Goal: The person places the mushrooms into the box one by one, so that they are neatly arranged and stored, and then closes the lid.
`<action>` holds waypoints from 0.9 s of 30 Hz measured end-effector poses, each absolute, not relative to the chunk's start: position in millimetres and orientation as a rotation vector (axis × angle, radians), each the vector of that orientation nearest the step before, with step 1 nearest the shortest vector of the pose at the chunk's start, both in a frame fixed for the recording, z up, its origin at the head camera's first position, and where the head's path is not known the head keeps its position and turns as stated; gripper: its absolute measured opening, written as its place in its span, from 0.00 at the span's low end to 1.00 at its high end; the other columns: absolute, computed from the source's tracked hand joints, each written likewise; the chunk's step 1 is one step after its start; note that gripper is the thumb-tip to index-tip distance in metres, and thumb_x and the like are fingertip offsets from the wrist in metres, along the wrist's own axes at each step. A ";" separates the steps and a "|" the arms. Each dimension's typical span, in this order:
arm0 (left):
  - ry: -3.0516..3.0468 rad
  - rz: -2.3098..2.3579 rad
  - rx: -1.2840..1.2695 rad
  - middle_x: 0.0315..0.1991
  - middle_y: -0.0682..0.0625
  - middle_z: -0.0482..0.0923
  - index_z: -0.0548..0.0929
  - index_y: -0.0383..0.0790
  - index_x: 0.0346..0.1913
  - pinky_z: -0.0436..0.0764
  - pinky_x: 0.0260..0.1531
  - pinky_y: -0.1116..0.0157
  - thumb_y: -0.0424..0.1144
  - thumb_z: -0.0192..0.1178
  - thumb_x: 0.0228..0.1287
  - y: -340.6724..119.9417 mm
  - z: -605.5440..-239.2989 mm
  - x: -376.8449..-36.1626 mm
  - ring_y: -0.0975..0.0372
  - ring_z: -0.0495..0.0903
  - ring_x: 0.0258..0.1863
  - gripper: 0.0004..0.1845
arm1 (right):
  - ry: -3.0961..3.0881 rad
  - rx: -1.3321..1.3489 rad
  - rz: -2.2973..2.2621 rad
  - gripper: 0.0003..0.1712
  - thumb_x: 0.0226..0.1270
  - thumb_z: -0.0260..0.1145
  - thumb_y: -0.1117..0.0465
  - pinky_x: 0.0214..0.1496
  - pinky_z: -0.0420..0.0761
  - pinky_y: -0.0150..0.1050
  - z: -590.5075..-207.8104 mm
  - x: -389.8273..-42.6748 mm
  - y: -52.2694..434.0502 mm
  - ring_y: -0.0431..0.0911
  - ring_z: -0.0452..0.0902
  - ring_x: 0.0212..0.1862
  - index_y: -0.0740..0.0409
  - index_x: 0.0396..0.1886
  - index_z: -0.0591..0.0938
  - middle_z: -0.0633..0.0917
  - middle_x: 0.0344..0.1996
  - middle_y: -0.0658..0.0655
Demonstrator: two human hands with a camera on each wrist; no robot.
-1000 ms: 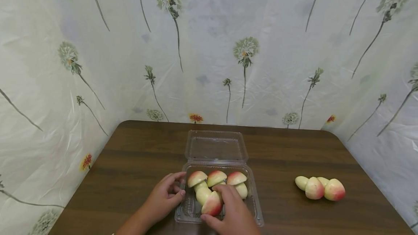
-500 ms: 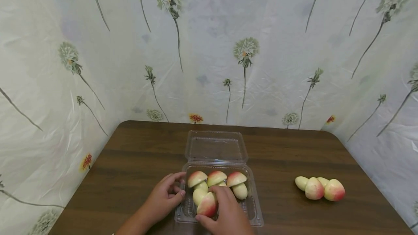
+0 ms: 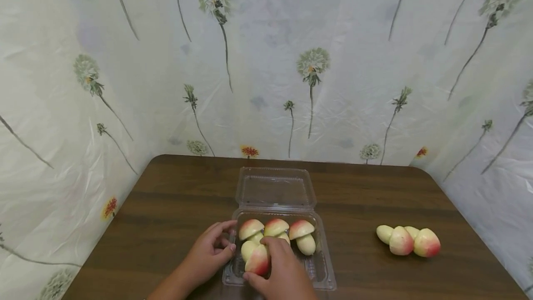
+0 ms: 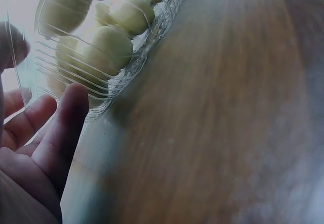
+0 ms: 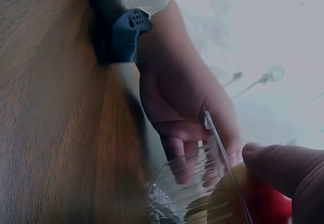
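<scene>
A clear plastic clamshell container (image 3: 322, 272) lies on the table with its lid folded back. My right hand (image 3: 287, 270) pinches a toy mushroom (image 3: 257, 260) between thumb and fingers, low inside the container's front left part. Its cap is cream and red, its pale stem pointing up and left. Behind it stand three similar mushrooms in a row: left (image 3: 251, 229), middle (image 3: 276, 227), right (image 3: 302, 229). The right hand partly covers the middle one's stem. My left hand (image 3: 212, 249) touches the container's left side, its fingertips at the ribbed wall (image 4: 101, 80) in the left wrist view.
Two more toy mushrooms, one with a red-tinged cap (image 3: 401, 240) and another beside it (image 3: 427, 243), lie on the brown table (image 3: 358, 198) to the right. The raised lid (image 3: 275, 188) extends behind the container. A flower-printed curtain (image 3: 266, 59) hangs along the table's far edge.
My right hand has slid left with the pinched mushroom, toward the container's left wall. The left hand, the back row and the mushrooms on the table have stayed put.
</scene>
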State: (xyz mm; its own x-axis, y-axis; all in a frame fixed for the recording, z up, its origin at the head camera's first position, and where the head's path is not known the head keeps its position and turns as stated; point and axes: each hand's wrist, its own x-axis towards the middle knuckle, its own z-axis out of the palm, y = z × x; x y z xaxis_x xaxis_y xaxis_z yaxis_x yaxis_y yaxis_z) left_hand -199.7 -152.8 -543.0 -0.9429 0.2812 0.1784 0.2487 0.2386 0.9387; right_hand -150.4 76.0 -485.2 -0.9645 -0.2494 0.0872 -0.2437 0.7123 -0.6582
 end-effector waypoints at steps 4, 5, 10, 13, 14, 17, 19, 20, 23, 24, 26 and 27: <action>2.448 1.862 0.533 0.55 0.40 0.74 0.75 0.37 0.70 0.86 0.38 0.70 0.31 0.66 0.70 -153.8 -542.7 -199.9 0.66 0.82 0.40 0.27 | 2.892 -0.378 -1.082 0.43 0.53 0.83 0.41 0.43 0.86 0.55 -483.5 -151.4 72.3 0.53 0.83 0.49 0.55 0.64 0.77 0.80 0.59 0.59; 2.449 1.865 0.538 0.55 0.39 0.74 0.75 0.36 0.70 0.87 0.38 0.70 0.31 0.66 0.70 -154.1 -542.4 -200.1 0.66 0.83 0.40 0.27 | 2.895 -0.374 -1.076 0.43 0.53 0.83 0.41 0.43 0.86 0.55 -483.3 -152.0 71.6 0.53 0.83 0.48 0.55 0.64 0.77 0.80 0.59 0.59; 2.456 1.857 0.532 0.55 0.40 0.74 0.76 0.37 0.70 0.86 0.38 0.70 0.31 0.66 0.70 -154.2 -539.7 -200.2 0.65 0.82 0.41 0.27 | 2.897 -0.356 -1.053 0.44 0.53 0.83 0.41 0.44 0.86 0.56 -483.0 -154.1 68.7 0.54 0.84 0.49 0.56 0.64 0.77 0.81 0.59 0.59; 2.451 1.851 0.528 0.55 0.40 0.74 0.76 0.37 0.70 0.86 0.39 0.70 0.32 0.67 0.70 -153.8 -539.4 -200.3 0.65 0.82 0.41 0.27 | 2.888 -0.344 -1.043 0.45 0.52 0.84 0.41 0.45 0.87 0.56 -483.4 -154.4 67.7 0.55 0.85 0.49 0.57 0.64 0.77 0.81 0.59 0.59; 2.447 1.854 0.524 0.55 0.40 0.74 0.76 0.37 0.70 0.86 0.39 0.70 0.32 0.67 0.70 -153.8 -539.5 -200.3 0.65 0.82 0.41 0.27 | 2.886 -0.340 -1.039 0.45 0.52 0.84 0.41 0.44 0.87 0.56 -483.7 -154.6 67.4 0.55 0.85 0.48 0.57 0.64 0.77 0.81 0.58 0.60; 2.446 1.857 0.524 0.55 0.40 0.74 0.76 0.37 0.70 0.86 0.39 0.70 0.31 0.67 0.70 -153.7 -540.4 -200.3 0.65 0.82 0.41 0.27 | 2.878 -0.325 -1.029 0.45 0.52 0.84 0.40 0.44 0.87 0.56 -484.2 -154.5 66.7 0.55 0.85 0.48 0.57 0.64 0.77 0.81 0.58 0.60; 2.444 1.859 0.523 0.55 0.40 0.74 0.76 0.37 0.70 0.86 0.39 0.70 0.31 0.67 0.70 -153.7 -540.6 -200.0 0.65 0.82 0.41 0.27 | 2.872 -0.311 -1.026 0.46 0.52 0.84 0.40 0.44 0.87 0.57 -484.2 -154.4 66.3 0.56 0.85 0.47 0.57 0.64 0.77 0.81 0.58 0.60; 2.443 1.858 0.523 0.55 0.40 0.74 0.76 0.37 0.70 0.86 0.39 0.70 0.32 0.67 0.70 -153.7 -540.8 -199.9 0.65 0.82 0.41 0.27 | 2.870 -0.304 -1.025 0.46 0.52 0.84 0.40 0.44 0.87 0.57 -484.1 -154.3 66.1 0.56 0.85 0.47 0.57 0.64 0.77 0.81 0.58 0.60; 2.443 1.852 0.520 0.55 0.40 0.74 0.76 0.37 0.70 0.86 0.40 0.70 0.32 0.67 0.70 -153.6 -541.3 -199.5 0.65 0.82 0.41 0.27 | 2.869 -0.289 -1.013 0.45 0.52 0.84 0.40 0.43 0.86 0.57 -483.8 -154.4 65.4 0.55 0.85 0.46 0.56 0.64 0.77 0.82 0.57 0.59; 2.442 1.850 0.518 0.55 0.40 0.74 0.76 0.37 0.70 0.86 0.40 0.70 0.32 0.67 0.70 -153.5 -541.5 -199.4 0.65 0.82 0.41 0.27 | 2.869 -0.287 -1.008 0.45 0.52 0.83 0.39 0.43 0.86 0.57 -483.7 -154.4 65.3 0.55 0.85 0.46 0.56 0.64 0.77 0.82 0.57 0.59; 2.443 1.845 0.511 0.55 0.40 0.74 0.76 0.37 0.70 0.86 0.39 0.70 0.32 0.67 0.70 -153.2 -542.0 -199.1 0.65 0.82 0.41 0.27 | 2.866 -0.282 -1.000 0.45 0.52 0.83 0.39 0.43 0.86 0.57 -483.9 -154.6 65.0 0.55 0.85 0.46 0.57 0.64 0.77 0.82 0.56 0.59; 2.442 1.844 0.508 0.55 0.40 0.75 0.76 0.37 0.70 0.86 0.39 0.70 0.32 0.67 0.70 -153.1 -542.3 -199.0 0.65 0.82 0.41 0.27 | 2.863 -0.276 -0.996 0.45 0.53 0.83 0.39 0.42 0.86 0.57 -484.2 -154.8 64.9 0.55 0.85 0.45 0.57 0.64 0.77 0.82 0.57 0.59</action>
